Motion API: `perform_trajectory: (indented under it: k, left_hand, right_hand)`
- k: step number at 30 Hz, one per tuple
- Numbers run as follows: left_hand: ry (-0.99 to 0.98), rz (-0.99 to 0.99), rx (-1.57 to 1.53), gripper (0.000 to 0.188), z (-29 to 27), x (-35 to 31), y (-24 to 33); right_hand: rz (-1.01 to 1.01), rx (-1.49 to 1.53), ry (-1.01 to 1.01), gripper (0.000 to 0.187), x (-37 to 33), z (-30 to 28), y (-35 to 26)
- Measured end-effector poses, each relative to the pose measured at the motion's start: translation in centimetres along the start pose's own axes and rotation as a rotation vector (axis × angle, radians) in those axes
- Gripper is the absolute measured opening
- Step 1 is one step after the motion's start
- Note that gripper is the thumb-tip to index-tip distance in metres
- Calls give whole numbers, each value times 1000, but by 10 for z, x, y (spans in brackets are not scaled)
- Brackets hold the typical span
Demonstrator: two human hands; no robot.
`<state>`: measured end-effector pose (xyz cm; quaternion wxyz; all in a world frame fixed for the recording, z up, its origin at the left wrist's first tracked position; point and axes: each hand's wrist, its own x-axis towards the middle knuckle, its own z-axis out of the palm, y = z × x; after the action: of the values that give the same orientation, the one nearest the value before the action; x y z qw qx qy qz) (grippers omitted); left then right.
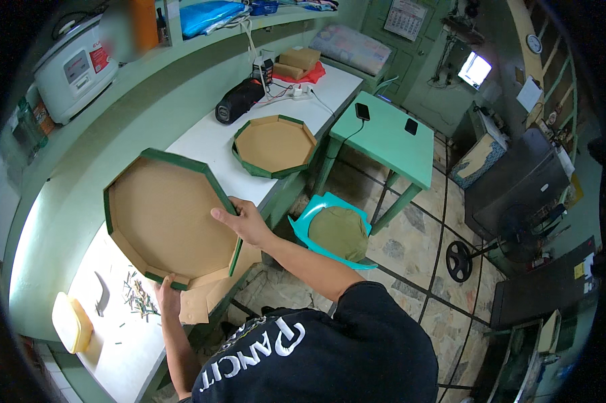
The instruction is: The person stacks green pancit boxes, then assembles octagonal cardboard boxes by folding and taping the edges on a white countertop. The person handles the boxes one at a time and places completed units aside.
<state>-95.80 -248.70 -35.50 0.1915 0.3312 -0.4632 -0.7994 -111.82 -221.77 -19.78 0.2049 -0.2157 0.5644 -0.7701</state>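
An octagonal cardboard tray [168, 208], brown inside with a green rim, is tilted up above the white counter between my hands. My right hand [248, 223] grips its right edge, thumb over the rim and fingers behind. Around the bottom edge my left hand [168, 293] is closed, its fingers partly hidden. Farther along the counter lies a similar octagonal tray [276, 144], apparently stacked on another green-edged one. Below the held tray are a brown cardboard piece [196, 305] and a scatter of small dark and light strips [138, 299].
A curved blade-like tool [102, 294] and a yellow-white plastic tub [72, 322] sit on the counter's near left. Beyond the trays stand a black speaker [240, 101] and cardboard boxes [297, 62]. A turquoise chair [301, 228] and a green table [383, 138] are to the right.
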Motion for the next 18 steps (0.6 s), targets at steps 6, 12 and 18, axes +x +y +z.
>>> perform_trajectory:
  k: [6, 12, 18]
  left_hand:
    - [67, 211, 259, 28, 3, 24, -7]
    - [-176, 47, -157, 43, -22, 26, -9]
    - [-230, -69, -317, 29, -31, 23, 4]
  right_hand:
    - [-33, -240, -102, 45, -19, 19, 15]
    - [-32, -5, 329, 51, 10, -1, 55]
    - [99, 40, 391, 48, 18, -47, 101]
